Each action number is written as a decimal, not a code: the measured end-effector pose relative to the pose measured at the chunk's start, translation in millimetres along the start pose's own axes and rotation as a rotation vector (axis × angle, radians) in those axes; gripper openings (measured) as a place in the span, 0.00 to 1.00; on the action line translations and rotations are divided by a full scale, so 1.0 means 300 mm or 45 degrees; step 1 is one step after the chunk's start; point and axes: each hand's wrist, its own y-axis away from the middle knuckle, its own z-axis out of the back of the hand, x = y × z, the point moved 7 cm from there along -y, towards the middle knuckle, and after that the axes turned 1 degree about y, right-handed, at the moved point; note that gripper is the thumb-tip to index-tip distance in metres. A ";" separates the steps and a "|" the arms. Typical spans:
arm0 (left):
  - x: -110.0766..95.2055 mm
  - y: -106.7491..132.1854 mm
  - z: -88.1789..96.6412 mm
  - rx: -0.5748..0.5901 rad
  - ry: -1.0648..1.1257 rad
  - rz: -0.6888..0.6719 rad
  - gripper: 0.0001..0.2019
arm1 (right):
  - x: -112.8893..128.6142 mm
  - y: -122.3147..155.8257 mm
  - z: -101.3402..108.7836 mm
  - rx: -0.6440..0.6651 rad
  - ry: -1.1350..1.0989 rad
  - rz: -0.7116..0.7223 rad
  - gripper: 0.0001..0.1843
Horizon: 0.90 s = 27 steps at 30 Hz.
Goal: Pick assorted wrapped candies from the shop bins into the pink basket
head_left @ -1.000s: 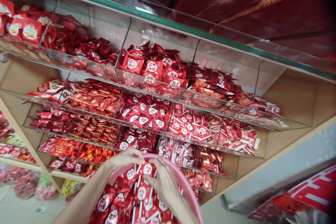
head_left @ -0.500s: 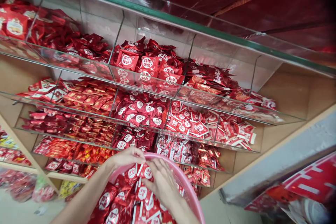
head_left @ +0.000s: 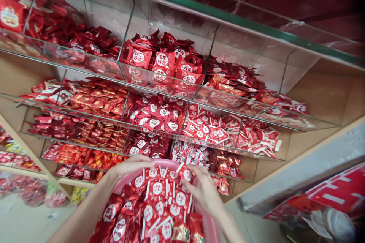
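Observation:
A pink basin (head_left: pixel 212 228) heaped with small red and white sweet packets (head_left: pixel 156 205) sits low in view, in front of the shelves. My left hand (head_left: pixel 129 167) curls over the basin's far left rim, fingers closed on the rim and the packets there. On the far right side of the heap my right hand (head_left: pixel 203 190) has its fingers bent round the packets. Right behind the basin are glass bins holding matching red packets (head_left: pixel 159 115).
Tiered glass shelves (head_left: pixel 171 83) with dividers hold piles of red packets in several compartments. A green-edged glass shelf (head_left: pixel 228 15) runs above. A wooden frame (head_left: pixel 327 98) stands at right, a red printed box (head_left: pixel 339 193) at lower right, and bagged sweets (head_left: pixel 25 190) at lower left.
My right hand has slid from the middle of the heap to its right side. More packets now show piled in the basin, and the view has tilted slightly.

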 end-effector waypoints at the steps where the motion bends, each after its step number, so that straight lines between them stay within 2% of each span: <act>1: -0.001 0.007 0.008 -0.017 0.001 0.003 0.14 | -0.042 0.008 0.025 -0.027 -0.002 -0.041 0.20; 3: -0.002 0.018 0.018 -0.025 -0.005 0.012 0.13 | -0.110 0.024 0.057 -0.064 -0.002 -0.105 0.19; 5: -0.005 0.023 0.025 -0.036 -0.013 0.011 0.13 | -0.138 0.038 0.056 -0.062 -0.008 -0.132 0.19; 7: -0.011 0.024 0.027 -0.038 -0.028 -0.008 0.12 | -0.124 0.046 0.028 -0.025 -0.013 -0.137 0.19; 12: -0.011 0.015 0.018 -0.005 -0.024 -0.027 0.12 | -0.026 0.052 -0.056 0.138 0.021 -0.152 0.17; 17: 0.011 0.012 0.024 -0.048 -0.035 0.020 0.12 | -0.045 0.076 -0.036 0.248 0.059 -0.247 0.16; 20: 0.020 0.016 0.022 -0.009 -0.004 0.029 0.13 | -0.064 0.091 -0.026 0.304 0.089 -0.236 0.15; 27: 0.015 0.018 0.016 0.053 -0.034 -0.013 0.13 | -0.022 0.042 -0.076 0.336 0.281 -0.217 0.11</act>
